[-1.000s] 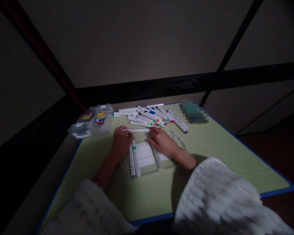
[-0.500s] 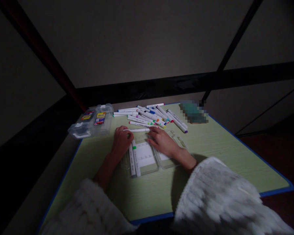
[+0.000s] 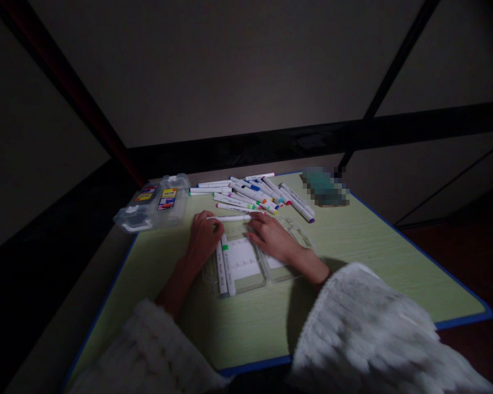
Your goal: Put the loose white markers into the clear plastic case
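Hands seemingly at ends of marker

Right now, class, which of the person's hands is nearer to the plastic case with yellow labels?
Left. The left hand is just right of the plastic case and nearer the camera; the right hand is farther right, beyond the left hand.

Smooth plastic markers, glossy clear-plastic case, rough, fluffy cloth sleeves, matt tabletop
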The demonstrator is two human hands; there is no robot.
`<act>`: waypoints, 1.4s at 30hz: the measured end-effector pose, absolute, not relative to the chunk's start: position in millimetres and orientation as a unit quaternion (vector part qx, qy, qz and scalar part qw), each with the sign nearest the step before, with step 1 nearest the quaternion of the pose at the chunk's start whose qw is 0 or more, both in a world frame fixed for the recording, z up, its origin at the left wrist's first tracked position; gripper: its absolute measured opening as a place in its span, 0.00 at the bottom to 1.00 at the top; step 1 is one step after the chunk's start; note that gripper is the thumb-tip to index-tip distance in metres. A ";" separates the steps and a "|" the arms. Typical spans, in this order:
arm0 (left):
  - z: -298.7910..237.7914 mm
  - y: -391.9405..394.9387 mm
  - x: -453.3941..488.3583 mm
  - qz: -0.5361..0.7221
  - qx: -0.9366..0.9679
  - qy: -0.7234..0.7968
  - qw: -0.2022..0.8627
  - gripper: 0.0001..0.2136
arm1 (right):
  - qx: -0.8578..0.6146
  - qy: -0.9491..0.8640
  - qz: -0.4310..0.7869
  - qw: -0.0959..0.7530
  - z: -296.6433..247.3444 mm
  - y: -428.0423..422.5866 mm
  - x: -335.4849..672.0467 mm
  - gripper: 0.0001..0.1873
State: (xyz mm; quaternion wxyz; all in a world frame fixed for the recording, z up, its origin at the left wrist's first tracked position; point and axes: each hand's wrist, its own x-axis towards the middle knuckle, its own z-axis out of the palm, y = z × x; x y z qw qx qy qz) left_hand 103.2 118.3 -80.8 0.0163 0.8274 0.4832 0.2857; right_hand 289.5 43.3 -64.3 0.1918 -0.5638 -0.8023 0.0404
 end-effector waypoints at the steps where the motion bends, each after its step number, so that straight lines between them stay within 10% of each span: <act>1: -81.1 118.6 103.2 0.286 0.828 0.483 0.016 0.08 | -0.564 -0.802 0.039 0.191 -64.2 43.4 289.3 0.15; 42: -79.7 118.4 102.5 0.315 0.823 0.472 -0.004 0.07 | -0.568 -0.799 0.042 0.196 -66.4 43.2 289.9 0.15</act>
